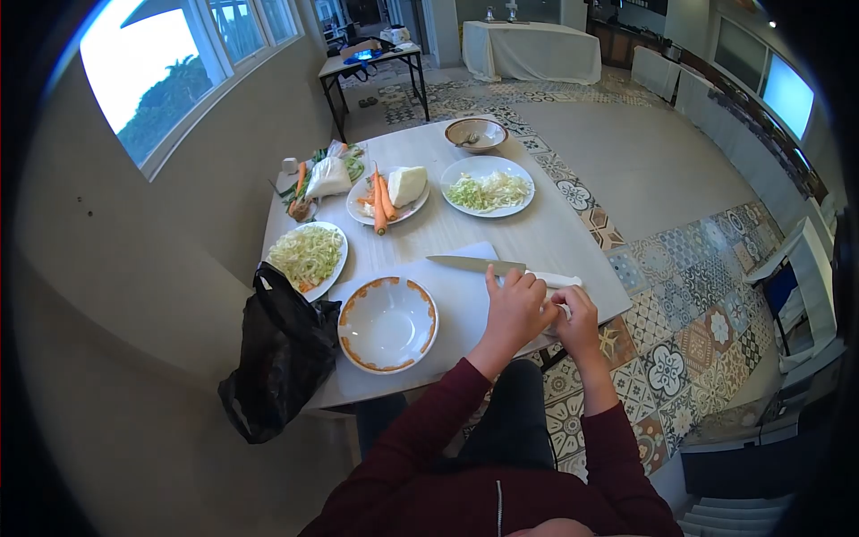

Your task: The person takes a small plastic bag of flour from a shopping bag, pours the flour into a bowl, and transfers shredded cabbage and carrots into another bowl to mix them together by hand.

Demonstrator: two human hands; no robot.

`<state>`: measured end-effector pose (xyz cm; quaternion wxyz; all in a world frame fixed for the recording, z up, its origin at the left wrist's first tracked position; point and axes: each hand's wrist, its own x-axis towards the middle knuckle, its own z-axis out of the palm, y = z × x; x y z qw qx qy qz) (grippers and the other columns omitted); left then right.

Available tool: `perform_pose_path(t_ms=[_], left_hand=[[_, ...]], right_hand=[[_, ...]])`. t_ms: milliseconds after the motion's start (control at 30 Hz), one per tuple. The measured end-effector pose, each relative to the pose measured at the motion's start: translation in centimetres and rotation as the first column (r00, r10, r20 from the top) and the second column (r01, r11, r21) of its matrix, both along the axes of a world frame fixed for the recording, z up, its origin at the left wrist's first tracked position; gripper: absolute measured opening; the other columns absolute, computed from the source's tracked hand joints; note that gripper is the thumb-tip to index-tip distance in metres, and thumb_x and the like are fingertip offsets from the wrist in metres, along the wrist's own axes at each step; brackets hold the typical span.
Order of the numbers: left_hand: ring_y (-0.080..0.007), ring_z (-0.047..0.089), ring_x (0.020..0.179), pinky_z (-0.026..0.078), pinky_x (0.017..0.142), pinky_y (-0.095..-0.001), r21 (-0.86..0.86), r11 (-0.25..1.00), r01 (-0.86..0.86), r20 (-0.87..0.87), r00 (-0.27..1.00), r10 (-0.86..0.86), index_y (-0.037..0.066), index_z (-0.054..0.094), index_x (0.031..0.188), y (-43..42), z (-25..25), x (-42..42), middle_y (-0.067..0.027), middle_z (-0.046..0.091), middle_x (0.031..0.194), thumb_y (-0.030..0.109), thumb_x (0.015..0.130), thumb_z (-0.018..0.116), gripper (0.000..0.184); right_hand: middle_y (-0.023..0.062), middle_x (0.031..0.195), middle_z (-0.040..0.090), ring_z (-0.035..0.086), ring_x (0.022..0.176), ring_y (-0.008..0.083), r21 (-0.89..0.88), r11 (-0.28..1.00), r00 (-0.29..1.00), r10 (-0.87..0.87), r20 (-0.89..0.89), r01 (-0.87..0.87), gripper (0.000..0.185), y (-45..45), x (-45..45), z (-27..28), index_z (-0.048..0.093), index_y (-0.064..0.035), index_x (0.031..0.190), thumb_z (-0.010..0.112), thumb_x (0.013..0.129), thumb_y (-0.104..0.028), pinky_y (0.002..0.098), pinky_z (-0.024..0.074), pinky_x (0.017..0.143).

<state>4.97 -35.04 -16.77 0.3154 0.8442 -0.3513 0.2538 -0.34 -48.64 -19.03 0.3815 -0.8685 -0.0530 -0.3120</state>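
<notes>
Hand position: the left hand (521,309) and the right hand (580,322) are brought together over the near edge of the counter (586,246), with fingers bent inward and fingertips close. One left finger extends toward the blade. Whether the fingertips pinch an item cannot be told (the knuckles block the view).

Tool position: the knife (488,266) lies flat just beyond the hands, blade pointing left, white handle to the right. Neither hand is wrapped around the handle.

Adjacent items: the orange-rimmed bowl (389,327) sits to the left of the hands; the carrots (379,206) and shredded vegetable (304,255) occupy plates farther off.

Current step, as judged: close fingertip work with the knife set down. From this posture, any cut calls for freeing one hand to grip the handle, keeping fingers clear of the edge.
</notes>
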Motion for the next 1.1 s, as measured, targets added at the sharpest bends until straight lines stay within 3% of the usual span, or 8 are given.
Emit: perform_pose_path(t_ms=[167, 467, 567, 667, 767, 867, 967, 1100], left_hand=[[-0.0219, 0.054, 0.082, 0.030, 0.095, -0.0626, -0.008, 1.000, -0.015, 0.070, 0.997, 0.016, 0.013, 0.055, 0.072, 0.2, -0.8, 0.5, -0.0003, 0.053, 0.077, 0.023, 0.070, 0.068, 0.016], [-0.0195, 0.055, 0.083, 0.035, 0.094, -0.0559, 0.013, 0.999, -0.032, 0.091, 0.995, 0.031, 0.014, 0.055, 0.084, 0.0, -3.9, 1.2, 0.0001, 0.053, 0.080, 0.019, 0.075, 0.063, 0.013], [-0.0221, 0.055, 0.087, 0.036, 0.092, -0.0556, 0.008, 0.999, -0.035, 0.024, 0.999, 0.035, 0.013, 0.054, 0.086, 0.4, -4.2, 1.0, -0.0014, 0.054, 0.083, 0.016, 0.077, 0.061, 0.012], [-0.0246, 0.055, 0.088, 0.036, 0.092, -0.0559, -0.028, 0.999, -0.027, -0.134, 0.991, 0.023, 0.012, 0.053, 0.087, 1.3, -4.0, 0.4, -0.0030, 0.054, 0.084, 0.014, 0.078, 0.059, 0.011], [-0.0260, 0.055, 0.088, 0.036, 0.091, -0.0563, -0.029, 1.000, -0.009, -0.217, 0.976, 0.003, 0.010, 0.053, 0.086, 2.0, -3.3, -0.2, -0.0047, 0.053, 0.084, 0.014, 0.078, 0.059, 0.011], [-0.0260, 0.054, 0.089, 0.037, 0.090, -0.0534, -0.028, 1.000, 0.001, -0.228, 0.974, -0.007, 0.009, 0.053, 0.083, 2.5, -2.7, -0.7, -0.0054, 0.054, 0.088, 0.016, 0.076, 0.060, 0.012], [-0.0262, 0.053, 0.089, 0.038, 0.089, -0.0472, -0.133, 0.989, 0.069, -0.198, 0.976, -0.095, 0.009, 0.052, 0.081, 2.8, -2.6, -0.4, -0.0061, 0.053, 0.091, 0.018, 0.075, 0.060, 0.014], [-0.0272, 0.053, 0.087, 0.039, 0.084, -0.0401, -0.211, 0.962, 0.172, -0.180, 0.961, -0.211, 0.008, 0.051, 0.080, 2.7, -3.1, 0.1, -0.0070, 0.053, 0.087, 0.017, 0.074, 0.060, 0.015]], right_hand=[[0.0142, 0.080, 0.052, 0.053, 0.076, 0.0331, -0.161, 0.987, 1.000, 0.011, 0.022, -0.007, 0.013, -0.4, 0.4, 1.1, 0.054, 0.0009, 0.079, 0.055, 0.069, 0.009, 0.0400, 0.0449, 0.066], [0.0088, 0.076, 0.049, 0.051, 0.071, 0.0244, 0.208, 0.950, 0.946, 0.272, -0.176, -0.234, 0.009, -1.6, 0.8, 0.2, 0.055, 0.0004, 0.077, 0.056, 0.070, 0.006, 0.0341, 0.0436, 0.064], [0.0092, 0.076, 0.050, 0.052, 0.072, 0.0253, 0.120, 0.951, 0.937, 0.303, -0.174, -0.285, 0.006, -1.9, 1.5, -0.1, 0.055, 0.0002, 0.076, 0.059, 0.073, 0.002, 0.0326, 0.0437, 0.067], [0.0097, 0.080, 0.053, 0.054, 0.077, 0.0272, -0.142, 0.960, 0.966, 0.224, -0.132, -0.242, 0.006, -1.1, 1.6, 1.5, 0.058, -0.0004, 0.078, 0.063, 0.075, -0.003, 0.0335, 0.0430, 0.071], [0.0107, 0.088, 0.059, 0.056, 0.086, 0.0295, 0.117, 0.974, 0.962, 0.214, -0.171, -0.195, 0.014, -2.3, 3.8, 0.3, 0.062, -0.0026, 0.087, 0.066, 0.074, -0.006, 0.0361, 0.0438, 0.078], [0.0120, 0.097, 0.061, 0.057, 0.094, 0.0312, -0.063, 0.993, 0.983, 0.092, -0.162, -0.104, 0.026, -2.9, 5.1, -0.6, 0.062, -0.0046, 0.098, 0.067, 0.073, -0.006, 0.0388, 0.0447, 0.084], [0.0129, 0.102, 0.061, 0.058, 0.097, 0.0324, -0.127, 0.980, 0.968, 0.120, -0.221, -0.150, 0.033, -2.9, 5.6, -1.7, 0.060, -0.0054, 0.104, 0.068, 0.072, -0.005, 0.0394, 0.0447, 0.088], [0.0136, 0.099, 0.064, 0.060, 0.093, 0.0327, -0.032, 0.996, 0.968, 0.075, -0.238, -0.085, 0.031, -3.5, 6.0, -2.9, 0.063, -0.0037, 0.101, 0.068, 0.070, -0.003, 0.0393, 0.0465, 0.085]])
